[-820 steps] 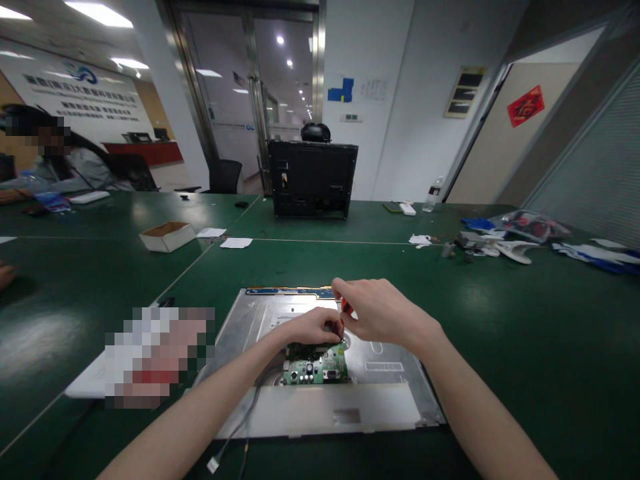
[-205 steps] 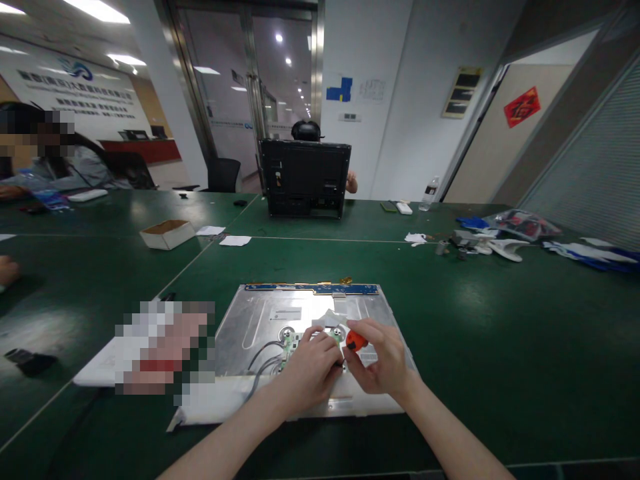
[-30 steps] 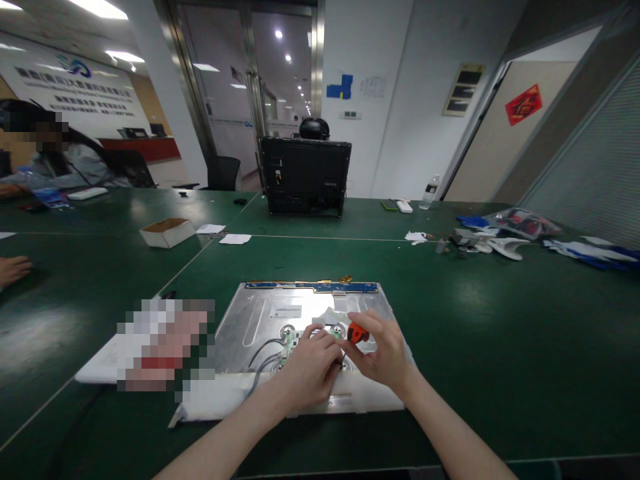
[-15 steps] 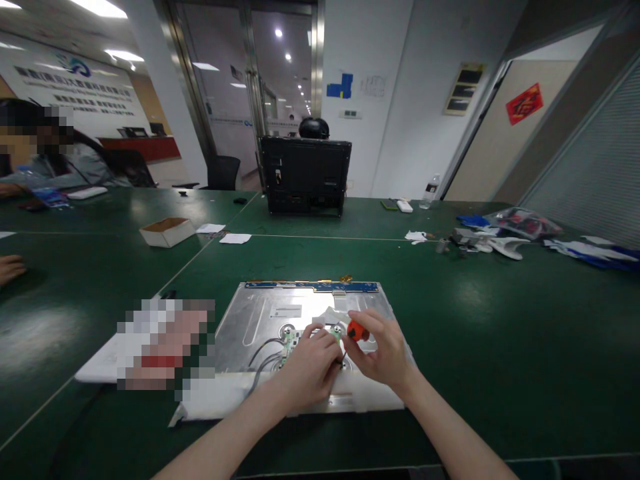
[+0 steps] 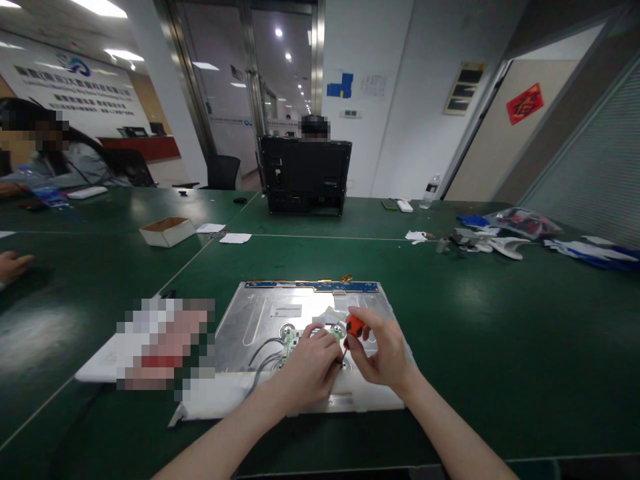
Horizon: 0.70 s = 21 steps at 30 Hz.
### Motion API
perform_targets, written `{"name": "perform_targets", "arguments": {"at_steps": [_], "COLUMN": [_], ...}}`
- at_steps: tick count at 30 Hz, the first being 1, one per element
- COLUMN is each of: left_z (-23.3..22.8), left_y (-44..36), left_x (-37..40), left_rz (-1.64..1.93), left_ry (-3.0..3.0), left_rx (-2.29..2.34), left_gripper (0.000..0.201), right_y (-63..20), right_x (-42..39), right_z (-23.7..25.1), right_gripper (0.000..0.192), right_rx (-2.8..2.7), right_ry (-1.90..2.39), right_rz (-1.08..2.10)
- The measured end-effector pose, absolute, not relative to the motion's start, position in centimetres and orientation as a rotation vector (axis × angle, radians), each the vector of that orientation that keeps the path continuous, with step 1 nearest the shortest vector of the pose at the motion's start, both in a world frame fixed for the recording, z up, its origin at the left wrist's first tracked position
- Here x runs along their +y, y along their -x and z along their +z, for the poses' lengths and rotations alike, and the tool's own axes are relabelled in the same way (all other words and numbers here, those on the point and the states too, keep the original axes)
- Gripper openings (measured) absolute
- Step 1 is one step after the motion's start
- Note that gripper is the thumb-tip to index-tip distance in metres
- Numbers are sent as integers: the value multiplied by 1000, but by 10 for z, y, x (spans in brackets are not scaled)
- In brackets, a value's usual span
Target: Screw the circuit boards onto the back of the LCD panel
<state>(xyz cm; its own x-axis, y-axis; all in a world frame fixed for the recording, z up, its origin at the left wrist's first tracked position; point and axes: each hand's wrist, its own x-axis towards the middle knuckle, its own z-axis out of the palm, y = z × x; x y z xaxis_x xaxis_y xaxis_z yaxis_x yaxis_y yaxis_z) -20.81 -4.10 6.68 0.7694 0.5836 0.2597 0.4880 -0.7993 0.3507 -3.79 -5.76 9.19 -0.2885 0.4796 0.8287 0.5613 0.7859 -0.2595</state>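
Here the right hand (image 5: 383, 353) grips an orange-handled screwdriver (image 5: 354, 327); the left hand (image 5: 309, 369) presses a green board (image 5: 290, 340).

Head camera looks forward and down across the green table (image 5: 500, 320).

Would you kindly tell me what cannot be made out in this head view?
- Screwdriver tip: hidden between the left hand and right hand.
- Circuit board: mostly covered by the left hand.
- Label on the metal panel: too small to read.
- Pixelated item: blurred out.
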Motion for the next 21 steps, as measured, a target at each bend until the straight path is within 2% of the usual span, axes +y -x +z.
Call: {"name": "perform_targets", "arguments": {"at_steps": [8, 16, 21], "left_z": [63, 64, 65], "left_y": [209, 208, 208], "left_x": [-41, -40, -41], "left_rz": [542, 525, 531], "left_ry": [-2686, -2701, -2696], "left_rx": [849, 833, 839], "left_gripper": [16, 14, 15], "right_y": [39, 37, 38], "right_x": [-54, -59, -58], "right_z": [89, 93, 90], "right_gripper": [48, 48, 48], "right_rx": [-1926, -1964, -1924], "right_ry": [783, 753, 790], "right_rz": [-211, -63, -120]}}
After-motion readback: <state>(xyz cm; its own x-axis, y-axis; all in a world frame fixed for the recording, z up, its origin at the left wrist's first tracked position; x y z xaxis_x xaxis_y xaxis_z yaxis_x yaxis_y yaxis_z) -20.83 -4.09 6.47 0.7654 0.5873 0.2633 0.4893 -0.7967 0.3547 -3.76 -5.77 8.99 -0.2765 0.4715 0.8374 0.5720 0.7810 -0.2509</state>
